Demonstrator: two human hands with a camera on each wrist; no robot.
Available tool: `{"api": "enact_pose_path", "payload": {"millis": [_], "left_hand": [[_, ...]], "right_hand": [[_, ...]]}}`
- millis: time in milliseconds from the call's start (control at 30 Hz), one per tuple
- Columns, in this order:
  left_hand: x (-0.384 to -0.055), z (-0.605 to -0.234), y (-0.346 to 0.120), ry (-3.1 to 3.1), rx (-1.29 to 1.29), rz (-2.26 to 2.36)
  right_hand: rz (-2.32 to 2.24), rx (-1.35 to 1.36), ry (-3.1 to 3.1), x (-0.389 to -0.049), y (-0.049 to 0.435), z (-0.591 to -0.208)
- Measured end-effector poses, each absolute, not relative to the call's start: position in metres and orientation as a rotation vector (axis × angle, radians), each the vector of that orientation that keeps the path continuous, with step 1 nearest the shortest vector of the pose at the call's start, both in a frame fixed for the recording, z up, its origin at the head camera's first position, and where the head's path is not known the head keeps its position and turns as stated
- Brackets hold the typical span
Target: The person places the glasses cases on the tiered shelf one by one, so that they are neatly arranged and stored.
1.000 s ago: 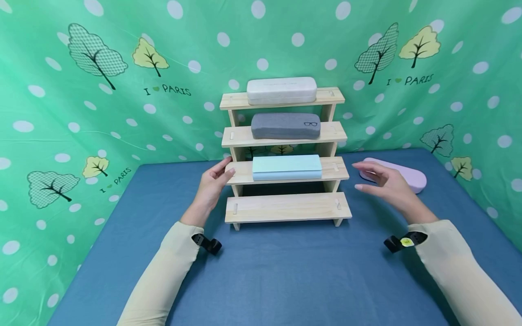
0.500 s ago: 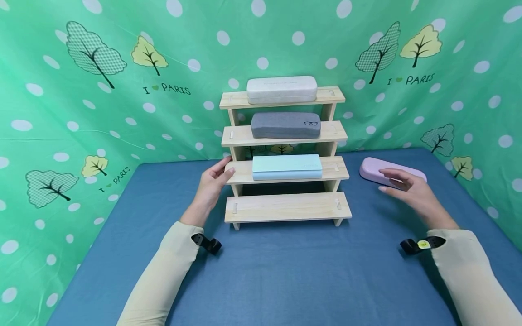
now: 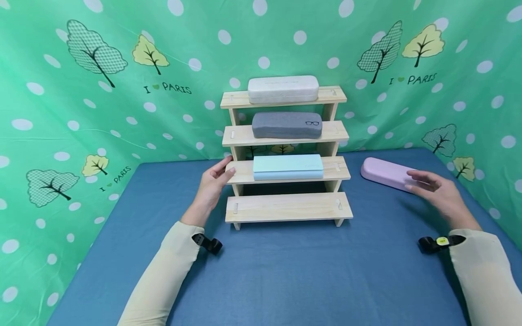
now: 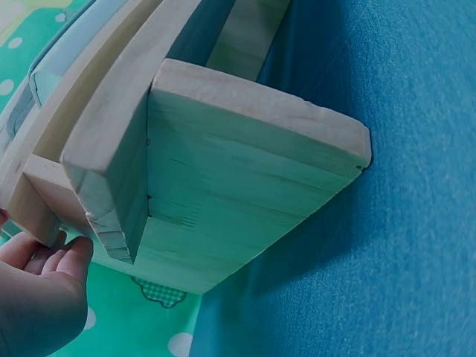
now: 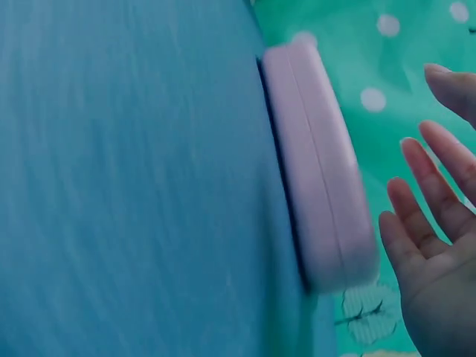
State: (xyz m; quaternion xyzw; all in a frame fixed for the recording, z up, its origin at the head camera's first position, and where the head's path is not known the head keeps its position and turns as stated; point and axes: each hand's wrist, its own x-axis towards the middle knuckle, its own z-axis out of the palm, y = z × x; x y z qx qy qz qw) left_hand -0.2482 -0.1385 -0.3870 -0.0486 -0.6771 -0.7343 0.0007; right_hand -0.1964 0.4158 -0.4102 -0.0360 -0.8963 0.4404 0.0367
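Observation:
A four-step wooden display rack (image 3: 289, 208) stands on the blue cloth. My left hand (image 3: 209, 190) holds the left end of its second step from the bottom; in the left wrist view, curled fingers (image 4: 71, 256) lie against the board's end, with the thumb mostly out of frame. Over the right end of a lilac glasses case (image 3: 385, 173) hovers my right hand (image 3: 442, 197), fingers spread and holding nothing. The right wrist view shows a gap between that hand and the lilac case (image 5: 320, 171).
On the rack sit a white glasses case (image 3: 283, 90) on top, a grey glasses case (image 3: 287, 125) below it and a light blue case (image 3: 287, 167) lower down. A green dotted cloth (image 3: 261, 40) hangs close behind the rack.
My right hand has moved to the right, away from the rack and across to the far end of the lilac case. My left hand has stayed at the rack.

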Motion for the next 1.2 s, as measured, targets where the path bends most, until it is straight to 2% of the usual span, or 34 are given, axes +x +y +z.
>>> {"api": "enact_pose_path", "payload": {"millis": [467, 1200], "left_hand": [[-0.250, -0.389, -0.138, -2.130, -0.163, -2.309], [-0.249, -0.388, -0.138, -2.154, -0.146, -2.280]], "right_hand": [[1.461, -0.297, -2.679, -0.210, 0.444, -0.425], [1.611, -0.200, -2.752, -0.230, 0.447, -0.437]]}}
